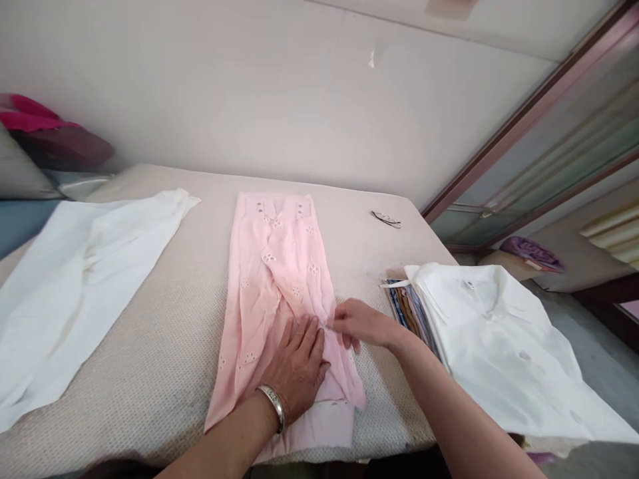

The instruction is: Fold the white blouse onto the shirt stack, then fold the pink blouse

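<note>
A pink garment (294, 279) with cut-out flower embroidery lies folded into a long strip on the bed. It looks like a shirt, though its full shape is hidden by the folds. Two small dark buttons show on each side of its far end. My left hand (299, 369), with a silver bangle at the wrist, lies flat on the near half, fingers stretched out. At the garment's right edge is my right hand (357, 322), its fingers bent and pinching the cloth there. Wrinkles run across the pink fabric ahead of my hands.
A stack of folded clothes, topped by a white shirt (499, 346), sits at the right edge of the bed. Another white garment (94, 273) lies spread at the left. Eyeglasses (386, 219) rest near the far right corner. A wall (249, 93) rises behind the bed (190, 332).
</note>
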Tool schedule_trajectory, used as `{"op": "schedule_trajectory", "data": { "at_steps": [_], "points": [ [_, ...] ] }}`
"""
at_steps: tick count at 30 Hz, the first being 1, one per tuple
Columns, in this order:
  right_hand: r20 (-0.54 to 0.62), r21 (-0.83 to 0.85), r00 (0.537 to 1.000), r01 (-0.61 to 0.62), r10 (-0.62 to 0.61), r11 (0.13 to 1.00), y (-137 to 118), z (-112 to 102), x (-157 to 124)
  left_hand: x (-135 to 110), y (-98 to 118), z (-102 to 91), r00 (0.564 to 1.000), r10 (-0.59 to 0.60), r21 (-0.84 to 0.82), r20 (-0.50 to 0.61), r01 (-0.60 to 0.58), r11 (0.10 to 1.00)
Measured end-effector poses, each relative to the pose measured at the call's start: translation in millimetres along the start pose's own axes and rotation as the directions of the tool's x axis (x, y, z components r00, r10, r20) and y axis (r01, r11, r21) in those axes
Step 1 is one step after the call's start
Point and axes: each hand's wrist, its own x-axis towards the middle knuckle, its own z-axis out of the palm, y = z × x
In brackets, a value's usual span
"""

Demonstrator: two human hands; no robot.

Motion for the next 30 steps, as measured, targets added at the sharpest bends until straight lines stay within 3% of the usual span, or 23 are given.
{"op": "schedule_trajectory", "data": {
  "at_steps": [2, 4, 9, 15, 18, 21, 22, 24, 27, 30],
  "points": [
    [-0.226, -0.011, 0.974, -0.011, 0.009, 1.000, -12, -9, 22, 0, -1, 0.4, 1.000, -0.005, 0.000, -0.003, 0.005, 1.000],
    [-0.366, -0.025, 0.930, -0.052, 0.040, 0.998, -24, -15, 45, 1, -2, -0.8, 1.000, -0.011, -0.002, 0.003, 0.011, 1.000],
    [-0.423, -0.063, 0.904, -0.103, 0.067, 0.993, -38, -16, 81, 0, -3, -2.4, 1.000, -0.005, -0.029, 0.018, 0.006, 1.000],
    [-0.551, -0.211, 0.831, -0.227, 0.077, 0.951, -35, -16, 81, -1, -3, -2.0, 0.999, -0.002, -0.048, 0.049, 0.004, 0.999],
    [-0.665, -0.310, 0.746, -0.295, 0.016, 0.904, -53, -12, 81, -2, -3, -2.2, 0.998, -0.003, -0.056, 0.067, 0.007, 0.998],
    [-0.727, -0.421, 0.666, -0.243, -0.165, 0.874, -77, -11, 100, -2, -3, -2.1, 0.997, 0.003, -0.052, 0.075, 0.001, 0.999],
    [-0.706, -0.458, 0.672, -0.192, -0.224, 0.868, -83, -13, 112, -2, -4, -1.8, 0.997, 0.008, -0.045, 0.072, -0.004, 0.999],
    [-0.615, -0.517, 0.735, -0.102, -0.286, 0.850, -87, -18, 141, -2, -4, -0.9, 0.998, 0.022, -0.019, 0.060, -0.021, 1.000],
    [-0.512, -0.581, 0.813, -0.093, -0.275, 0.808, -83, -28, 183, -1, -7, 2.3, 0.998, 0.059, 0.055, 0.018, -0.060, 0.997],
    [-0.524, -0.607, 0.810, -0.138, -0.264, 0.782, -80, -38, 210, 0, -9, 8.7, 0.995, 0.093, 0.138, -0.042, -0.087, 0.987]
  ]
}}
